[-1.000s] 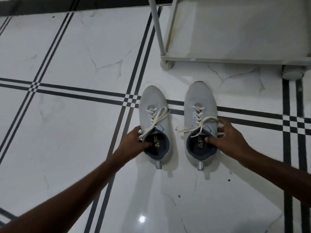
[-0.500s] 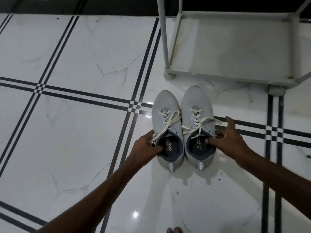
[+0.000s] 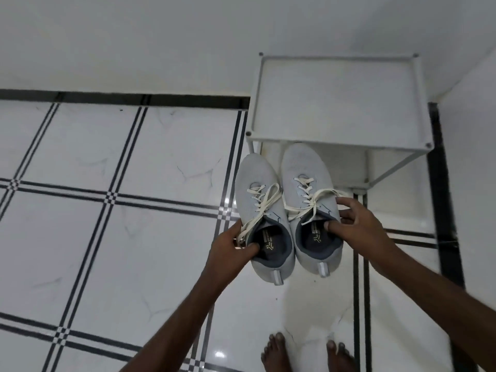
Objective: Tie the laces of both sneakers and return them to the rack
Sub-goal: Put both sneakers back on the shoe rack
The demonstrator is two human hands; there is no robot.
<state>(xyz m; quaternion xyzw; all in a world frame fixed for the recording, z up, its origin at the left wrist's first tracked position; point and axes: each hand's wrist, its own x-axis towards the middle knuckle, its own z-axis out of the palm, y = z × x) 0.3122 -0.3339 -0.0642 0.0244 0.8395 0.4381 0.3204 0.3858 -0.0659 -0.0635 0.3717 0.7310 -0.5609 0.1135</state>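
Two light grey sneakers with cream laces tied in bows are held side by side above the floor, toes pointing at the rack. My left hand (image 3: pixel 230 248) grips the left sneaker (image 3: pixel 259 194) at its collar, thumb inside the opening. My right hand (image 3: pixel 357 224) grips the right sneaker (image 3: pixel 303 167) the same way, fingers on its outer side. The white rack (image 3: pixel 335 140) stands just beyond, and the right sneaker's toe reaches under the edge of its top shelf.
The rack sits in a corner between the white back wall (image 3: pixel 161 44) and a wall on the right (image 3: pixel 472 157). White floor tiles with black stripes (image 3: pixel 112 196) spread to the left. My bare feet (image 3: pixel 276 353) show at the bottom edge.
Both sneakers have been brought together, lifted off the floor and carried forward to the rack. The view has risen, so the rack's top shelf and my feet now show.
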